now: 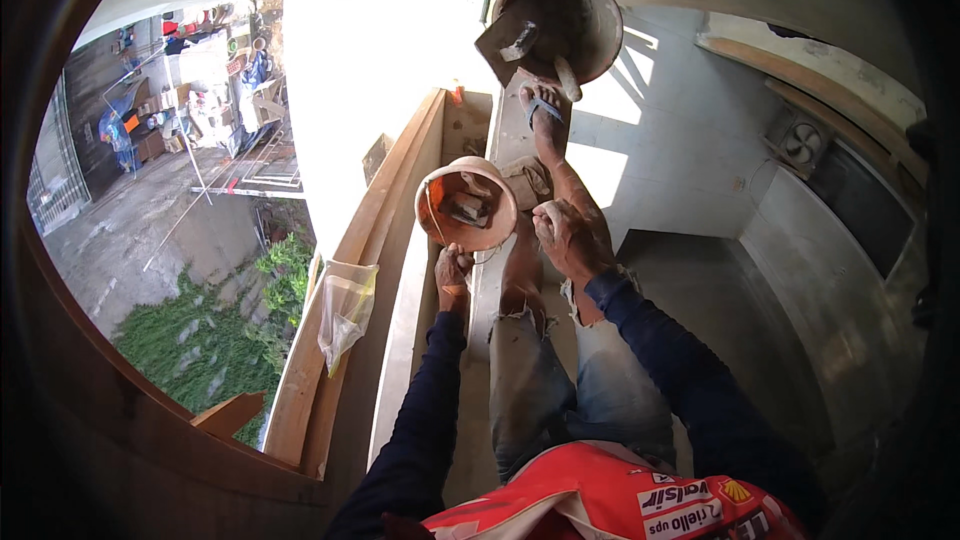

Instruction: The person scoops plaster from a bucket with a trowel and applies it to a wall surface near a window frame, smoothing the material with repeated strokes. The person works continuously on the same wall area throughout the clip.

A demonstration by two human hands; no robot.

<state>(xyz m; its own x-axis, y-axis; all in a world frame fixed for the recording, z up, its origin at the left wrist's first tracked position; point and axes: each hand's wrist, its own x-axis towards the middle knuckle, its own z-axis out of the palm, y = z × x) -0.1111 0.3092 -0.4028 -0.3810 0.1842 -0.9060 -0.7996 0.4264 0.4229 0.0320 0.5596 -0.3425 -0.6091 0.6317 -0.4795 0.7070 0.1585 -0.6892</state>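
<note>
My left hand (pixel 453 268) is closed at the near rim of a small orange bucket (pixel 433 223), whose inside is smeared with pale residue. Inside the bucket lie some tools (pixel 470 206) of a kind I cannot make out. My right hand (pixel 570 238) is held in front of my knee, right of the bucket, with its fingers closed. Something pale shows at its fingertips, too small to name. Between bucket and right hand a crumpled beige cloth (pixel 527 180) rests on the narrow ledge (pixel 515 135) below me.
Ahead stands a big grey basin (pixel 595 25) with a flat board (pixel 510 38) across its rim. My sandalled foot (pixel 545 110) is on the ledge. At left, wooden boards (pixel 375 230) edge an opening with a drop to the yard; a plastic bag (pixel 347 315) hangs there. A fan (pixel 802 143) is at right.
</note>
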